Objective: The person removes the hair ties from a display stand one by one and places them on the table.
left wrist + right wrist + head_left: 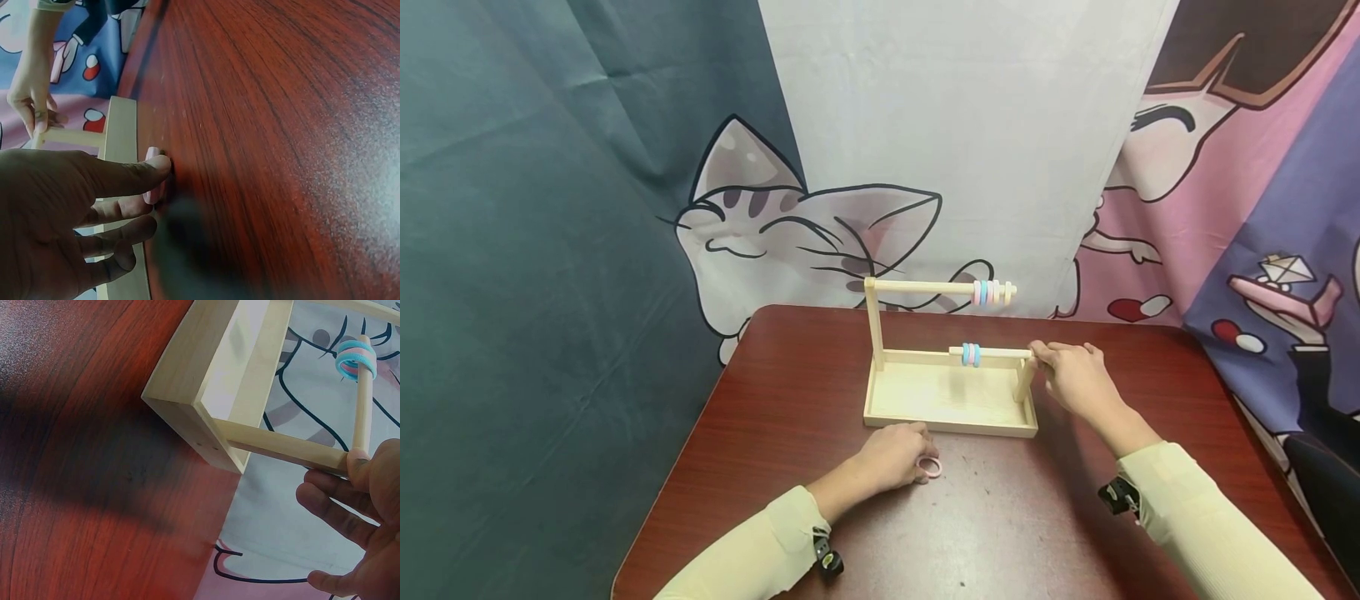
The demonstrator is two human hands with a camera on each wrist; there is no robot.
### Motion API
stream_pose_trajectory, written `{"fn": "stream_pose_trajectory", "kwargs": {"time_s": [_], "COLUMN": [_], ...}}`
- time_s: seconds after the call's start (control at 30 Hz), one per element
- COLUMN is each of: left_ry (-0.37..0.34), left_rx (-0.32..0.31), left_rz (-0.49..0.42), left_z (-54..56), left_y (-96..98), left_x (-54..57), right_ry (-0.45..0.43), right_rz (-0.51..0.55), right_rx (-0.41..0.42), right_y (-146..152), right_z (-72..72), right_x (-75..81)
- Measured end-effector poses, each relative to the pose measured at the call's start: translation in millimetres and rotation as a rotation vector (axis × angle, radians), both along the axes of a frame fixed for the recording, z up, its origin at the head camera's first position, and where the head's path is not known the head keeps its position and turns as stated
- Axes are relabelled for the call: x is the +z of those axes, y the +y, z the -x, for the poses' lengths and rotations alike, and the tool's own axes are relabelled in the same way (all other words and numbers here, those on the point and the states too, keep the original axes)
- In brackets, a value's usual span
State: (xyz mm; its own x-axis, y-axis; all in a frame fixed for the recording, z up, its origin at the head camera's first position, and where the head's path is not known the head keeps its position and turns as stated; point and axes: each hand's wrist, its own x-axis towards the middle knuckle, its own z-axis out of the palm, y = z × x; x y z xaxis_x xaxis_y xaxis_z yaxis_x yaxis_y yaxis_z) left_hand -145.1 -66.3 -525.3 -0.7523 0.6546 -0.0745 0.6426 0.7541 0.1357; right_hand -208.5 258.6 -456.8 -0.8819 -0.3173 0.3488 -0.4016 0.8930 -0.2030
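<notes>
Wooden rack (951, 429) on reddish-brown desk (985, 525): shallow tray base, a post at each end, one rod per post.

Left hand (891, 457) in front of the rack, left of its middle, low at the desk. Thumb and index finger pinch a pink ring (150, 194), its edge at or just above the desk, just off the rack's front wall; can't tell if it touches the desk. Other fingers of that hand loosely bent, spread, clear of the ring.

Right hand (1075, 377) at the rack's right end, thumb and index finger clamped on the top of the short right post (1024, 383), where the lower rod (1006, 353) joins; remaining fingers apart, off the wood.

Lower rod runs from that post toward the rack's left; blue-pink-blue rings (972, 355) sit near its free end. Upper rod (921, 287) runs from the taller left post (876, 325) toward the rack's right; pink, blue and pale rings (983, 292) bunched near its free end.

Behind the rack: cloth backdrop (970, 125), cartoon cat printed on it. Pale yellow sleeves (1195, 500) on both arms, in front of the rack.
</notes>
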Motion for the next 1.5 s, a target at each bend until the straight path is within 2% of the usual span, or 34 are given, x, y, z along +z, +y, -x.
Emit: {"fn": "stream_pose_trajectory", "kwargs": {"time_s": [0.5, 0.87, 1.1, 1.3, 1.5], "left_ry": [-0.001, 0.002, -0.021, -0.059, -0.024], "left_rx": [0.025, 0.026, 0.036, 0.077, 0.118], "left_rz": [0.008, 0.020, 0.018, -0.044, -0.154], "left_z": [2.1, 3.6, 4.4, 4.7, 9.8], "left_y": [-8.6, -12.0, -12.2, -12.4, -11.5], "left_x": [4.6, 3.6, 4.4, 6.5, 13.2], "right_ry": [0.002, -0.002, -0.005, 0.006, 0.002], "right_rz": [0.003, -0.010, -0.013, -0.012, -0.014], "right_rx": [0.005, 0.006, 0.000, 0.006, 0.006], "right_y": [-0.4, 0.9, 1.4, 1.3, 2.2], "right_z": [-0.1, 0.5, 1.9, 2.0, 2.0], "right_x": [0.9, -0.6, 0.3, -0.9, -2.0]}}
